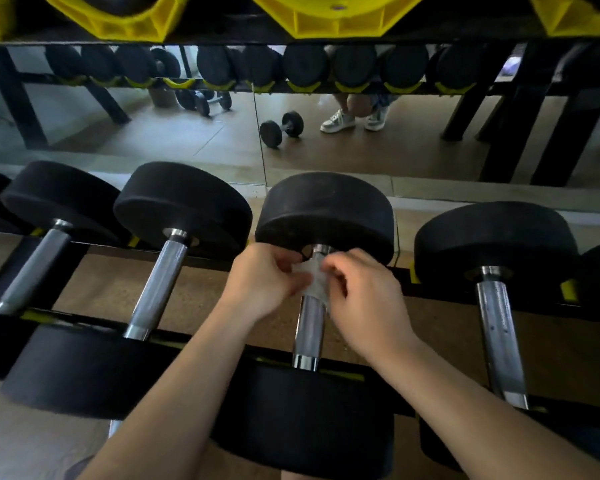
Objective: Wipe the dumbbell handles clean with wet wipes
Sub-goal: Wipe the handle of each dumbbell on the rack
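Observation:
Several black dumbbells with chrome handles lie side by side on a low rack. Over the far end of the middle dumbbell's handle both my hands meet. A white wet wipe is draped on that handle just below the far weight head. My left hand pinches the wipe's left edge with curled fingers. My right hand pinches its right side. The lower part of the handle shows bare and shiny. The near weight head sits between my forearms.
Neighbouring handles stand to the left, far left and right. Black rack rails cross under them. A mirror behind reflects a loose dumbbell on the floor. Yellow cradles of an upper shelf hang overhead.

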The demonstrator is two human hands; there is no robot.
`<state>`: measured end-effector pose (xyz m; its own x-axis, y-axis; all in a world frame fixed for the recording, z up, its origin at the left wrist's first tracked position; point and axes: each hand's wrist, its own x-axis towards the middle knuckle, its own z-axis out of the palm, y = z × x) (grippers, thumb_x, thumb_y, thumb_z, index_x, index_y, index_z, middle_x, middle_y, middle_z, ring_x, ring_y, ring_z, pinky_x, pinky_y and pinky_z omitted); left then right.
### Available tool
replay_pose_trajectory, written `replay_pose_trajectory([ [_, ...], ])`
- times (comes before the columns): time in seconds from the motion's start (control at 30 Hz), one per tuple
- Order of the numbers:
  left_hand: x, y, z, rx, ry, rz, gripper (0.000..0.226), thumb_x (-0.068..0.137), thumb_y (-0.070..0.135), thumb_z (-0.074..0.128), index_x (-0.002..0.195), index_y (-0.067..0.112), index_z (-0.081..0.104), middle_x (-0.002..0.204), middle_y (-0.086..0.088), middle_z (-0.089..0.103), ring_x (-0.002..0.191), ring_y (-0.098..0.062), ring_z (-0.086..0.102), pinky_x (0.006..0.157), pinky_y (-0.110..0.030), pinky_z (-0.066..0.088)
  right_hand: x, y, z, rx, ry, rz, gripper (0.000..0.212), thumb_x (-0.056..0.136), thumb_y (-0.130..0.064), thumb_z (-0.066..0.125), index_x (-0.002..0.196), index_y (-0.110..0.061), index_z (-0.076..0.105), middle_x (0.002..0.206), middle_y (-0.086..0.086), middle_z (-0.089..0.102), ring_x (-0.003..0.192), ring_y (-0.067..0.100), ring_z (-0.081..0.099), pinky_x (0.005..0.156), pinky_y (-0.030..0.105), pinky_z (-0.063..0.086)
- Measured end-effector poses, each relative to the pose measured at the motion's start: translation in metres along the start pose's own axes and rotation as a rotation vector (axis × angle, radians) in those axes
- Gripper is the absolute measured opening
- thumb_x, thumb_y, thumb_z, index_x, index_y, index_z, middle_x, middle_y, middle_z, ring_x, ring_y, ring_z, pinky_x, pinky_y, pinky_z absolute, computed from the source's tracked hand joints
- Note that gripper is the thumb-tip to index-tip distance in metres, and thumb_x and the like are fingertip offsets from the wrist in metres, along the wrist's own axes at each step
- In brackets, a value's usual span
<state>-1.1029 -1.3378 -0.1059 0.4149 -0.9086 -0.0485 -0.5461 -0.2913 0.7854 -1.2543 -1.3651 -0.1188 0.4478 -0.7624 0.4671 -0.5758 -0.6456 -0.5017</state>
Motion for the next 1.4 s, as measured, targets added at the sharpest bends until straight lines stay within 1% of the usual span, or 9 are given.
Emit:
replay_pose_trajectory([
  [0.17,0.005,-0.004,-0.001,0.087,-0.028,0.086,0.026,0.082,0.027,0.075,0.106,0.017,0.073,0.080,0.010,0.066,0.081,-0.011,0.066,0.076,-0.032,0.056,0.004,-0.001,0.001,-0.113,-0.218,-0.114,0.033,0.095,-0.033,0.054,0.126,-0.022,0.057,0.116,-0.004,0.050,0.097,0.013,0.058,0.078,0.030,0.053],
  [0.3,0.000,-0.004,-0.007,0.197,0.091,0.234,0.029,0.081,0.035,0.075,0.109,0.029,0.067,0.090,0.018,0.060,0.085,-0.001,0.057,0.066,-0.008,0.038,0.028,0.010,0.002,0.010,-0.140,-0.076,0.023,0.093,-0.022,0.056,0.110,-0.020,0.071,0.096,-0.003,0.066,0.087,0.011,0.063,0.074,0.035,0.055],
  [0.5,0.001,-0.016,-0.014,0.275,-0.003,0.473,0.026,0.078,0.021,0.077,0.101,0.031,0.072,0.097,0.017,0.059,0.082,0.001,0.056,0.074,-0.012,0.045,-0.004,-0.006,0.000,0.118,-0.306,0.047,0.028,0.088,-0.041,0.050,0.101,-0.026,0.069,0.093,-0.012,0.066,0.082,-0.002,0.062,0.073,0.019,0.054],
  [0.67,-0.002,-0.021,-0.016,0.215,-0.006,0.470,0.045,0.083,0.015,0.072,0.122,0.035,0.061,0.097,0.021,0.060,0.082,0.008,0.054,0.073,-0.002,0.039,0.017,-0.001,0.012,0.117,0.012,0.178,0.011,0.089,-0.031,0.059,0.092,-0.024,0.067,0.080,-0.012,0.067,0.070,-0.003,0.063,0.063,0.017,0.054],
  [0.8,-0.007,-0.019,-0.017,0.107,-0.100,0.445,0.033,0.086,0.025,0.070,0.115,0.039,0.065,0.085,0.031,0.058,0.085,0.014,0.058,0.075,-0.002,0.044,-0.008,-0.010,0.004,0.193,-0.249,0.139,0.005,0.089,-0.028,0.062,0.086,-0.028,0.066,0.074,-0.012,0.064,0.069,0.000,0.063,0.060,0.018,0.052],
  [0.97,-0.011,-0.024,-0.017,0.158,-0.078,0.422,0.027,0.088,0.025,0.068,0.112,0.036,0.067,0.079,0.029,0.058,0.077,0.016,0.056,0.069,0.000,0.042,0.023,-0.003,0.012,0.041,-0.070,0.061,0.005,0.090,-0.021,0.065,0.086,-0.023,0.069,0.074,-0.014,0.063,0.066,-0.004,0.059,0.061,0.013,0.046],
  [1.1,-0.009,-0.031,-0.025,0.177,-0.073,0.336,0.026,0.090,0.024,0.065,0.115,0.030,0.069,0.096,0.015,0.069,0.082,0.005,0.059,0.073,-0.002,0.040,-0.001,-0.008,-0.004,-0.014,-0.483,-0.141,0.010,0.089,-0.027,0.060,0.085,-0.023,0.068,0.076,-0.017,0.056,0.069,-0.006,0.052,0.063,0.013,0.041],
  [1.27,-0.016,-0.035,-0.021,0.138,-0.170,0.319,0.028,0.090,0.036,0.063,0.118,0.037,0.065,0.083,0.029,0.057,0.080,0.013,0.056,0.065,-0.001,0.040,0.034,0.005,-0.002,-0.085,-0.245,-0.150,0.013,0.090,-0.019,0.062,0.080,-0.016,0.068,0.073,-0.009,0.060,0.067,0.004,0.054,0.063,0.025,0.044],
  [1.4,-0.016,-0.036,-0.020,0.058,-0.149,0.326,0.030,0.085,0.023,0.070,0.105,0.042,0.059,0.083,0.018,0.064,0.080,0.008,0.059,0.069,-0.007,0.044,0.002,-0.006,-0.006,-0.074,-0.496,-0.317,0.021,0.090,-0.029,0.052,0.079,-0.018,0.066,0.073,-0.007,0.060,0.067,0.008,0.056,0.060,0.026,0.048],
])
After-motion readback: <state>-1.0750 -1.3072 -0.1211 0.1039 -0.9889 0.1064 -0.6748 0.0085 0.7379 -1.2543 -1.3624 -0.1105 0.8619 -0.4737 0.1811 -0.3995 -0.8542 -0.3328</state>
